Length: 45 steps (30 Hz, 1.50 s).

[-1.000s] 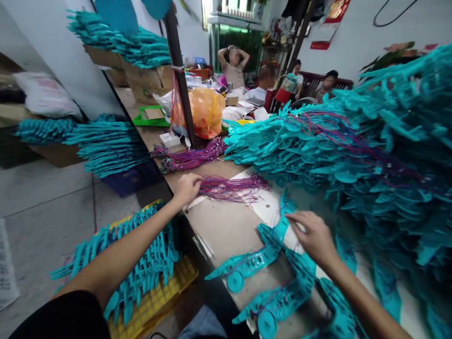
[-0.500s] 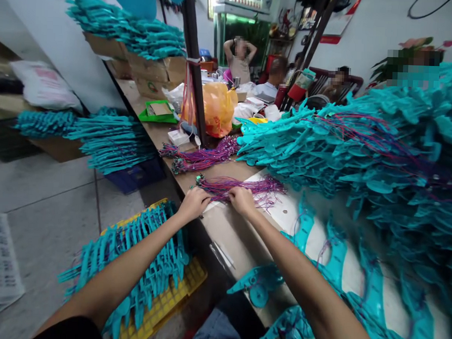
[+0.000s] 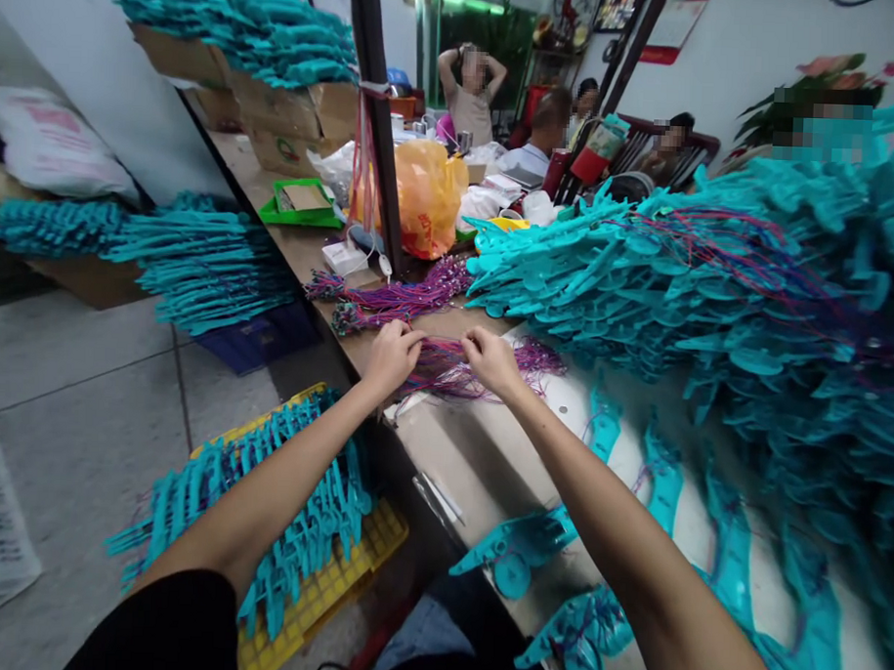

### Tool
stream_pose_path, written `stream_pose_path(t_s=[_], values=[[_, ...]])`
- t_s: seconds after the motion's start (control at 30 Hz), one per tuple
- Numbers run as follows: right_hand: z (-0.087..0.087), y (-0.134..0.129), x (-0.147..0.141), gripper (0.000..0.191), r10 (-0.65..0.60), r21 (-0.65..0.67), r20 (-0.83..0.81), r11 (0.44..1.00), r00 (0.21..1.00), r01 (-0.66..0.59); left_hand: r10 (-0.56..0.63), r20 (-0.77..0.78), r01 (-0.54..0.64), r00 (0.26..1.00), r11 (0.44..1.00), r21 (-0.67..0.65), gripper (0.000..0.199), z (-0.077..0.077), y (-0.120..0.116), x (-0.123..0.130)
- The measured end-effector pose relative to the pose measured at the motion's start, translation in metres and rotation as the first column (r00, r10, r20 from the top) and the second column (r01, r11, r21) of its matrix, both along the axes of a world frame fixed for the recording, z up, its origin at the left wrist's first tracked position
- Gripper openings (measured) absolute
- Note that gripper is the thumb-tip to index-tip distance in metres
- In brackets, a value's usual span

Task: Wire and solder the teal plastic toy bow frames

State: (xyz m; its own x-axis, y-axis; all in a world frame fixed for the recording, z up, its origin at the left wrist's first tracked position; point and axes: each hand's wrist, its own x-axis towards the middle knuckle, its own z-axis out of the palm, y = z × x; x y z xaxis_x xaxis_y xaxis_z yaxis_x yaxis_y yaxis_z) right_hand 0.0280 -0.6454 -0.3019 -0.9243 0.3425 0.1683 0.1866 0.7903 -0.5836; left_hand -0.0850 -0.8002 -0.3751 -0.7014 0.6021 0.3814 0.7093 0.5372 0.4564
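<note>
A bundle of purple and red wires (image 3: 446,370) lies on the table under and between my hands. My left hand (image 3: 393,355) is closed in a pinch on thin wires at the bundle's left end. My right hand (image 3: 491,358) pinches wires too, to the right, with a thin strand stretching between the two hands. Just behind lies a second wire bundle (image 3: 404,299). Several teal plastic parts (image 3: 662,479) with wires lie on the table at the right front.
A tall heap of teal parts (image 3: 640,273) fills the right. A dark post (image 3: 377,127) and an orange bag (image 3: 429,198) stand behind. At lower left is a yellow crate (image 3: 312,604) of teal parts. People sit in the background.
Both hands have lifted slightly and moved away from me, above the bundle, with wires now held between them. The camera view has shifted a little.
</note>
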Motion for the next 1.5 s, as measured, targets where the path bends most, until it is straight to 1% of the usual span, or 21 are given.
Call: stream_pose_path(t_s=[0.07,0.17,0.3,0.43,0.5,0.57,0.63,0.7,0.73,0.77,0.8,0.83,0.9,0.93,1.03,1.1,1.17,1.23,1.3,1.4,1.5], values=[[0.001,0.006,-0.003,0.015,0.002,-0.044,0.015,0.999,1.000,-0.002,-0.012,-0.018,0.012,1.000,1.000,0.006,0.033,0.007,0.000,-0.003],[0.000,0.012,-0.011,0.023,0.008,-0.114,-0.009,0.993,1.000,-0.009,-0.034,-0.046,0.036,0.998,0.999,0.040,0.032,0.019,-0.004,-0.006],[0.005,0.016,-0.014,0.025,0.030,-0.203,-0.044,0.978,0.999,-0.038,-0.020,-0.042,0.025,0.999,0.992,0.120,0.032,0.042,-0.016,-0.013],[0.022,0.033,-0.001,0.036,0.171,-0.416,-0.093,0.888,0.981,-0.194,-0.111,-0.024,0.113,0.993,0.987,0.113,0.029,0.070,-0.030,-0.022],[0.029,0.050,0.008,0.032,0.191,-0.420,-0.052,0.887,0.980,-0.195,-0.124,-0.056,0.129,0.991,0.985,0.114,0.023,0.085,-0.036,-0.024],[0.033,0.069,0.017,0.025,0.131,-0.378,-0.021,0.917,0.991,-0.130,-0.094,-0.042,0.100,0.995,0.974,0.205,0.018,0.102,-0.040,-0.023],[0.033,0.087,0.026,0.017,0.034,-0.287,-0.006,0.957,0.999,-0.034,-0.075,0.055,0.049,0.996,0.927,0.371,0.015,0.119,-0.040,-0.019],[0.031,0.099,0.033,0.011,-0.046,-0.185,0.019,0.981,0.999,0.049,-0.124,0.188,0.004,0.974,0.845,0.534,0.011,0.135,-0.036,-0.013],[0.031,0.102,0.035,0.013,-0.071,-0.183,0.018,0.980,0.997,0.073,-0.179,0.254,-0.005,0.951,0.809,0.588,0.009,0.141,-0.033,-0.010],[0.030,0.104,0.037,0.016,-0.088,-0.229,0.000,0.970,0.996,0.086,-0.240,0.319,-0.008,0.917,0.788,0.615,0.008,0.145,-0.030,-0.007],[0.030,0.104,0.038,0.021,-0.106,-0.308,-0.034,0.947,0.994,0.090,-0.292,0.383,-0.007,0.876,0.787,0.617,0.007,0.148,-0.027,-0.005],[0.030,0.102,0.038,0.026,-0.121,-0.391,-0.064,0.916,0.991,0.086,-0.324,0.445,-0.003,0.835,0.806,0.593,0.006,0.149,-0.024,-0.004],[0.030,0.097,0.037,0.034,-0.138,-0.491,-0.087,0.868,0.987,0.078,-0.332,0.558,-0.017,0.761,0.849,0.529,0.004,0.147,-0.020,-0.004],[0.031,0.094,0.036,0.036,-0.132,-0.522,-0.095,0.851,0.987,0.064,-0.338,0.600,-0.035,0.725,0.852,0.522,0.004,0.145,-0.020,-0.006],[0.032,0.081,0.031,0.036,-0.108,-0.615,-0.197,0.788,0.974,-0.037,-0.433,0.683,-0.077,0.589,0.811,0.581,0.008,0.136,-0.020,-0.014],[0.032,0.072,0.029,0.035,-0.089,-0.639,-0.213,0.766,0.973,-0.070,-0.484,0.718,-0.066,0.500,0.806,0.589,0.011,0.131,-0.018,-0.021],[0.031,0.064,0.028,0.034,-0.075,-0.627,-0.160,0.778,0.984,-0.043,-0.453,0.748,-0.086,0.485,0.827,0.556,0.013,0.127,-0.014,-0.028],[0.031,0.060,0.030,0.034,-0.103,-0.613,-0.138,0.790,0.985,-0.003,-0.411,0.748,-0.132,0.521,0.827,0.546,0.014,0.125,-0.010,-0.033],[0.032,0.058,0.033,0.034,-0.125,-0.608,-0.147,0.794,0.981,0.010,-0.387,0.742,-0.129,0.548,0.837,0.532,0.016,0.125,-0.008,-0.035],[0.033,0.057,0.039,0.034,-0.109,-0.603,-0.150,0.798,0.983,-0.004,-0.412,0.756,-0.042,0.509,0.865,0.499,0.020,0.127,-0.011,-0.032],[0.038,0.056,0.047,0.032,-0.099,-0.569,-0.140,0.822,0.985,0.002,-0.399,0.773,-0.050,0.493,0.874,0.484,0.023,0.130,-0.019,-0.025]])
